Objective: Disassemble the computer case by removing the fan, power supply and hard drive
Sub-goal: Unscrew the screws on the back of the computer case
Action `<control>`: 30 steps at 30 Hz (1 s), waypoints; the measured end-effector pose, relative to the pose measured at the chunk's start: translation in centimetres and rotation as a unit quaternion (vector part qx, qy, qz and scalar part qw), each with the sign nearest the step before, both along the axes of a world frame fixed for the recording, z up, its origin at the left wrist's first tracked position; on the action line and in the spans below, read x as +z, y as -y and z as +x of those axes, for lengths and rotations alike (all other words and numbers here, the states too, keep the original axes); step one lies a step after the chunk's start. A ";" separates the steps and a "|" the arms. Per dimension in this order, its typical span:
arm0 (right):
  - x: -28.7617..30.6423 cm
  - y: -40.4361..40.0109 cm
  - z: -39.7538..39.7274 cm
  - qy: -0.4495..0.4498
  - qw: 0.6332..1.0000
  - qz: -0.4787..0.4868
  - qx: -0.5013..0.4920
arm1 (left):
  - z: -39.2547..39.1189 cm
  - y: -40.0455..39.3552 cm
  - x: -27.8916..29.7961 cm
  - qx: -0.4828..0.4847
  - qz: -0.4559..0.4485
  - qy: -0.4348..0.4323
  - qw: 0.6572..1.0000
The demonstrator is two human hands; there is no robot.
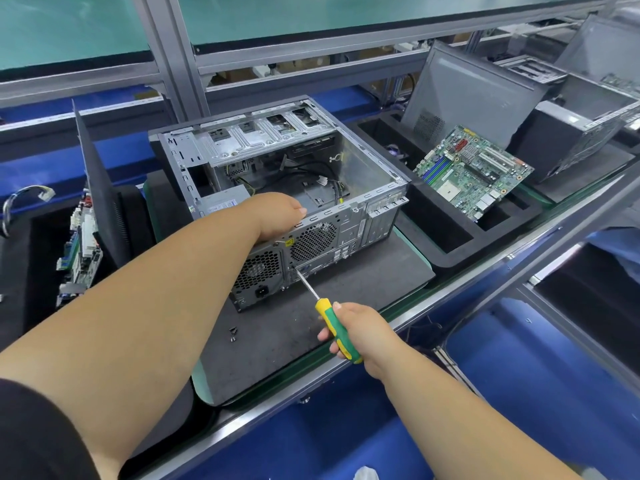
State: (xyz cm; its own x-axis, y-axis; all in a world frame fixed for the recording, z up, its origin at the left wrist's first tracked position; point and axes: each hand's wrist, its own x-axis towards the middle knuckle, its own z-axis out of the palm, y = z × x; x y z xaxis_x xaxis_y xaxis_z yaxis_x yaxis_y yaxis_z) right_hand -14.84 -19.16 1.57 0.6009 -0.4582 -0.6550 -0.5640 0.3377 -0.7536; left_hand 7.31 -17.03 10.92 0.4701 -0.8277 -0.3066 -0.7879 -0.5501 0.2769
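Note:
An open grey computer case lies on its side on a dark mat, rear panel toward me. The power supply fills the rear left corner, and the round fan grille is beside it. My left hand grips the top edge of the rear panel above the power supply, fingers curled over the rim. My right hand holds a yellow and green screwdriver, whose tip touches the rear panel just right of the power supply. Loose cables lie inside the case. I cannot see a hard drive.
Two small dark screws lie on the mat near the front left. A black foam tray on the right holds a green motherboard and a side panel. Another board and panel stand at the left. The bench edge runs just beyond my right hand.

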 end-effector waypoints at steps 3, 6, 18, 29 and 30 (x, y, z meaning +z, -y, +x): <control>-0.4 0.1 -0.3 0.013 0.999 -0.034 0.016 | 0.0 0.2 0.5 -0.008 0.017 -0.014 1.000; -0.9 0.1 -0.6 0.016 0.998 -0.065 0.009 | 0.0 0.4 1.1 -0.016 0.043 -0.031 0.998; 0.0 0.4 0.2 -0.050 0.999 0.006 0.016 | 0.8 1.1 1.4 -0.045 0.092 -0.029 0.994; -0.1 0.0 -0.4 -0.032 0.998 -0.042 0.032 | 0.9 0.8 1.0 -0.046 0.071 -0.018 0.996; 0.3 0.1 -0.2 -0.055 0.998 -0.014 0.034 | 0.8 0.7 1.0 -0.045 0.070 -0.020 0.996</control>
